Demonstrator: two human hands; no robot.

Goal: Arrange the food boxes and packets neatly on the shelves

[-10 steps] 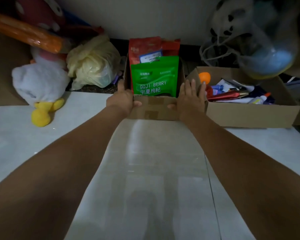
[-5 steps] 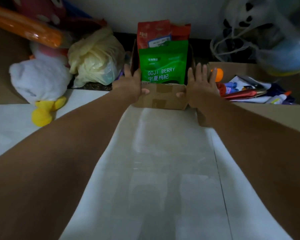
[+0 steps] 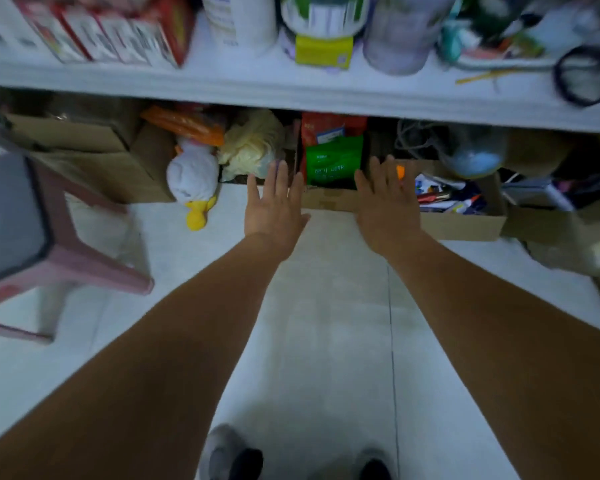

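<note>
A small cardboard box (image 3: 329, 199) stands on the floor under the white shelf (image 3: 291, 91). In it stand a green goji berry packet (image 3: 333, 162) and, behind that, a red packet (image 3: 323, 128). My left hand (image 3: 274, 206) hovers with straight, spread fingers at the box's left side. My right hand (image 3: 383, 202) is spread the same way at its right side. Neither hand holds anything, and both look lifted off the box. On the shelf above stand red and white food boxes (image 3: 108, 29), a white canister (image 3: 239, 19) and a green-labelled tin (image 3: 323, 15).
A wide cardboard box (image 3: 465, 223) of stationery sits to the right. To the left lie a white plush duck (image 3: 193, 178), a yellow plastic bag (image 3: 250, 147) and more cartons (image 3: 94, 157). A pink stool (image 3: 49, 233) stands at the far left. My feet show at the bottom.
Both hands have let go of the small box's sides and pulled back with fingers spread. The view has risen and drawn away, so the upper shelf and stool now show.
</note>
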